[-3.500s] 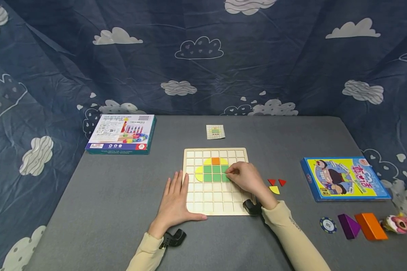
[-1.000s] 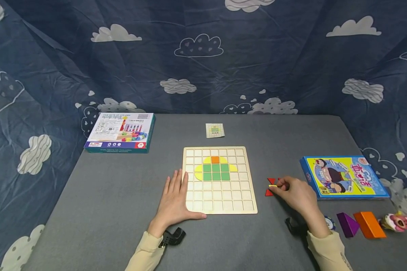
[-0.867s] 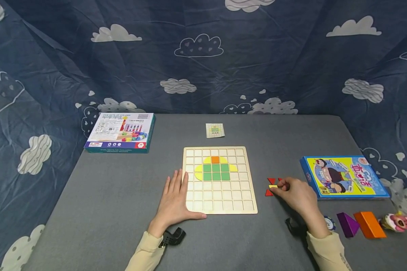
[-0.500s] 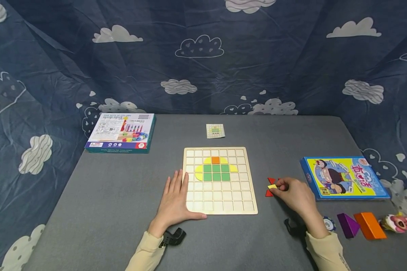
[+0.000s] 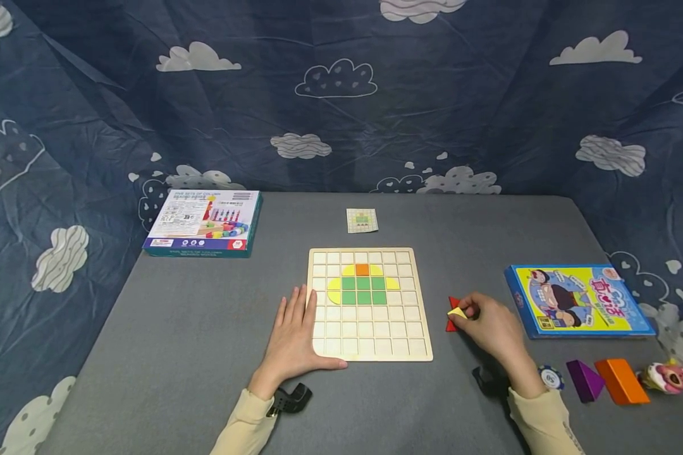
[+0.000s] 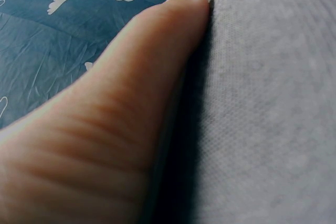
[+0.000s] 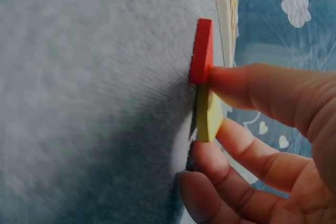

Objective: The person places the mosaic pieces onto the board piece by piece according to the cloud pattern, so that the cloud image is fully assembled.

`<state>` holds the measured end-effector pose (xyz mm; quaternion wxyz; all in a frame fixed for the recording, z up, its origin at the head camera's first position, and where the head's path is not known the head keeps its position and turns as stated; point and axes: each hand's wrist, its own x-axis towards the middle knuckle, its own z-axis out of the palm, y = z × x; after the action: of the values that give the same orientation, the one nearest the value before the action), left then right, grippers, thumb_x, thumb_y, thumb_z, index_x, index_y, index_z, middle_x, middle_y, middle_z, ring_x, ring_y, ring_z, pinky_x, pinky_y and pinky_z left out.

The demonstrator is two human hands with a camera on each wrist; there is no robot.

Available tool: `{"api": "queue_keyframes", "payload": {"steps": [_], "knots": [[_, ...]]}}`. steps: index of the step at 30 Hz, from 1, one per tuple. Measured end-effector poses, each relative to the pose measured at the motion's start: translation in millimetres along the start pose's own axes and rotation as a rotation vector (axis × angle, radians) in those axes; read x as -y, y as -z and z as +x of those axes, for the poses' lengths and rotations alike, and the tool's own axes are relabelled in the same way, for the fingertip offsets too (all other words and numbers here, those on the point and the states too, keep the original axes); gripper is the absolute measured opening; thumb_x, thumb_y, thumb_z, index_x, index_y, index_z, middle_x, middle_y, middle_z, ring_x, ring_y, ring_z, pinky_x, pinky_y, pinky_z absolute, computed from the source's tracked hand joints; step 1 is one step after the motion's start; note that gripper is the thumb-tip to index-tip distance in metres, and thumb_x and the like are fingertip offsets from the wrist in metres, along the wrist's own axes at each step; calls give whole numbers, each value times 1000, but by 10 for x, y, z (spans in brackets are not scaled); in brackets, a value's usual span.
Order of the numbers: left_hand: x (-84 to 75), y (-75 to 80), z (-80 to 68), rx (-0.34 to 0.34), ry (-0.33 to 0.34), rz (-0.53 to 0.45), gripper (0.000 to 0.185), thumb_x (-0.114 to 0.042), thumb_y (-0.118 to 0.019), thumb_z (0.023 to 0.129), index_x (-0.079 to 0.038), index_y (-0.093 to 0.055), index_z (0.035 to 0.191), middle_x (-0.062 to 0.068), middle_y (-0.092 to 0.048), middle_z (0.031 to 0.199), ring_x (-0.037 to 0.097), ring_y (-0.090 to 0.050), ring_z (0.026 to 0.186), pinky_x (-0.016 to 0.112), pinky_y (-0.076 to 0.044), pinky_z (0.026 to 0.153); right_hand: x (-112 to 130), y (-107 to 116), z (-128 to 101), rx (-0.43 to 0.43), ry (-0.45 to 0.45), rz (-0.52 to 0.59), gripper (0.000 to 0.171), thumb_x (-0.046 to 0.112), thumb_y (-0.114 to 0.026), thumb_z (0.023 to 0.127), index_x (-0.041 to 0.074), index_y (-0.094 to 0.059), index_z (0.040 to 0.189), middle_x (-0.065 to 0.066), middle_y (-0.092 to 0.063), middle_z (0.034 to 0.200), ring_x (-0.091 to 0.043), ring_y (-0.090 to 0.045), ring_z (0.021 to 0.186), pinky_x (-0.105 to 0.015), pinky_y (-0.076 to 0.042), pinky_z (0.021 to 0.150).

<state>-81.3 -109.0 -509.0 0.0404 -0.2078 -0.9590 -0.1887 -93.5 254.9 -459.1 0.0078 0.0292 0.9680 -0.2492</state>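
I note the yellow piece (image 5: 457, 312) first: a small, flat wooden tile with one curved edge, pinched on its thin edges between thumb and fingertips of my right hand (image 5: 489, 325). In the right wrist view the yellow piece (image 7: 208, 115) stands on edge, its face turned toward the table surface, tip just off the cloth. It lies at the fingertip end of the grip, on the side toward the board. Touching it are red triangle pieces (image 5: 452, 314), same thickness, painted matte; one red triangle (image 7: 202, 51) rests against the index finger and the yellow tile. I cannot tell how many red ones sit there.

The wooden grid board (image 5: 415, 341) lies to the left of the pinch, near but apart from it. It is pale, square-celled, partly filled with green, yellow and orange tiles. My right hand is clearly the nearer one to the piece.

My left hand (image 5: 293, 338) lies flat, fingers straight, on the board's near left corner; the left wrist view shows only the hand's edge against the board rim.

The table (image 5: 205, 328) is covered in grey, felt-like cloth.
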Motion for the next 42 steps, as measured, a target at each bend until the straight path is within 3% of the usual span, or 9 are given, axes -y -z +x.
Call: {"api": "queue_keyframes", "payload": {"steps": [13, 20, 35, 42], "knots": [[-10, -7, 2, 8, 4, 2, 139, -84, -65, 53, 4, -16, 149, 24, -12, 154, 34, -5, 142, 49, -4, 112, 49, -33, -19, -55, 65, 51, 18, 17, -75, 82, 7, -63, 90, 1, -57, 72, -15, -46, 57, -31, -31, 49], [-5, -7, 4, 19, 14, 10, 139, -84, -64, 53, 2, -14, 150, 22, -11, 155, 32, -3, 143, 48, -3, 112, 196, -90, 42, -118, 109, 118, 15, 16, -75, 82, 7, -67, 90, 1, -55, 69, -15, -44, 54, -30, -31, 47], [-14, -1, 6, 18, 13, 2, 139, -82, -66, 53, 3, -14, 150, 23, -11, 154, 33, -3, 143, 48, -3, 112, 524, -271, 287, 3, 174, 254, 16, 18, -79, 78, 7, -67, 81, 2, -56, 67, -14, -45, 54, -27, -34, 47], [-1, 7, 8, 45, 27, 7, 139, -84, -63, 53, 1, -12, 150, 21, -7, 155, 31, 0, 143, 46, 1, 112, 637, -356, 346, 47, 179, 283, 10, 13, -79, 78, 8, -73, 84, 4, -61, 66, -13, -47, 52, -27, -35, 47]]}}
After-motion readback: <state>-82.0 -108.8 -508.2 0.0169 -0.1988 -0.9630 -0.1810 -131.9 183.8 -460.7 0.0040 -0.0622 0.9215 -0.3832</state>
